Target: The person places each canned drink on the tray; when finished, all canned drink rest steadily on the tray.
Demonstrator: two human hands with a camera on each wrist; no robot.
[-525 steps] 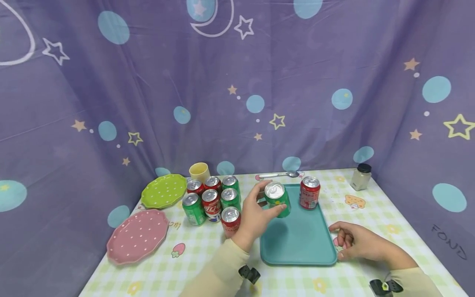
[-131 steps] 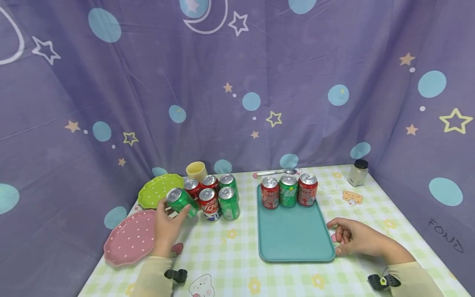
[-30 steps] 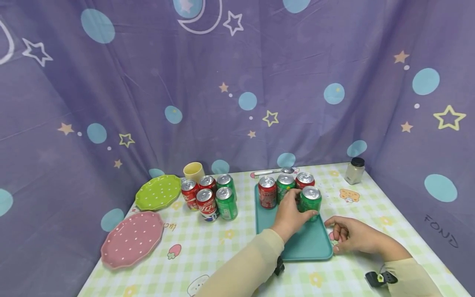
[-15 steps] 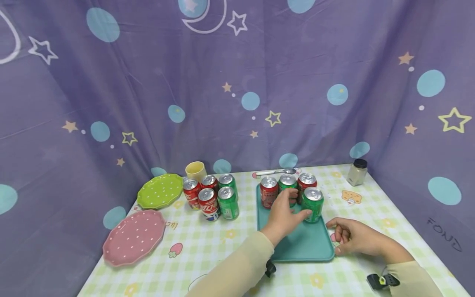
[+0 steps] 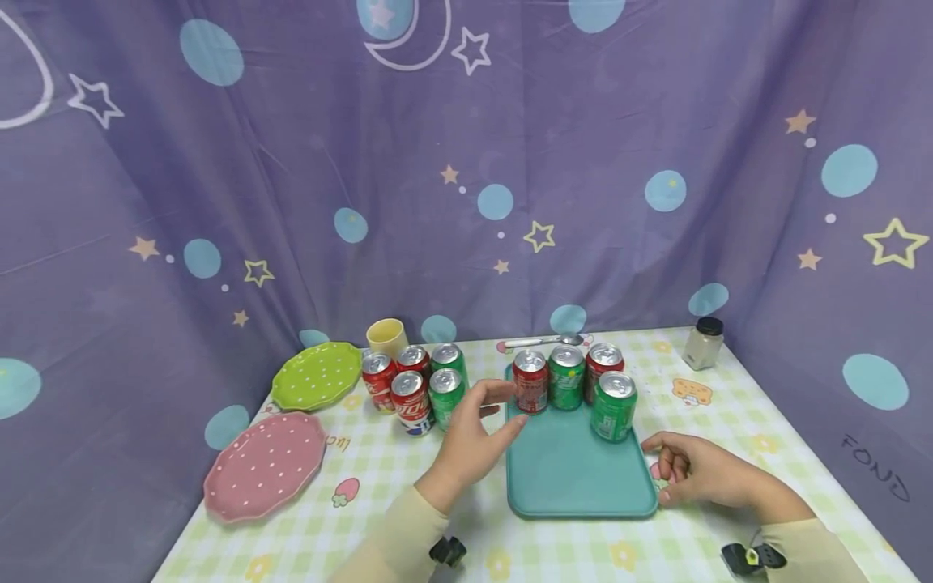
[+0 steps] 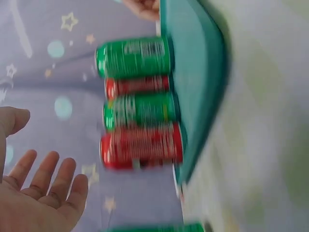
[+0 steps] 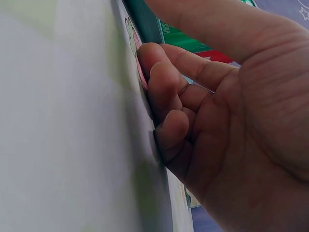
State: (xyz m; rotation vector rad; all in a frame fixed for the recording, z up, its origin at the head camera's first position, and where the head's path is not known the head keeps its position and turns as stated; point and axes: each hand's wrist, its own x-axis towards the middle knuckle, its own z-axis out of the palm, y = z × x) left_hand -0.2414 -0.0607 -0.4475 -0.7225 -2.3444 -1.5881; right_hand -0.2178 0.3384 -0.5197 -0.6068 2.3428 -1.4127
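My left hand (image 5: 470,441) is in the air by the left edge of the teal tray (image 5: 576,482), fingers spread and holding nothing. On the tray's far part stand a red can (image 5: 530,385), a green can (image 5: 566,379) and another red can (image 5: 601,368) in a row. A second green can (image 5: 614,409) stands upright in front of the right one. My right hand (image 5: 710,470) rests on the cloth at the tray's right edge, fingers loosely curled around nothing; its fingertips (image 7: 164,79) lie against the cloth in the right wrist view. Left of the tray, several red and green cans (image 5: 411,405) cluster.
A pink plate (image 5: 266,465) and a green plate (image 5: 317,376) lie at the left. Behind the clustered cans is a yellow cup (image 5: 387,334). A spoon (image 5: 543,342) lies behind the tray, and a black-lidded jar (image 5: 704,343) stands at the back right.
My left hand has let go of the green can, which came from the left cluster and now stands on the tray, and has moved left. The right hand has stayed put.
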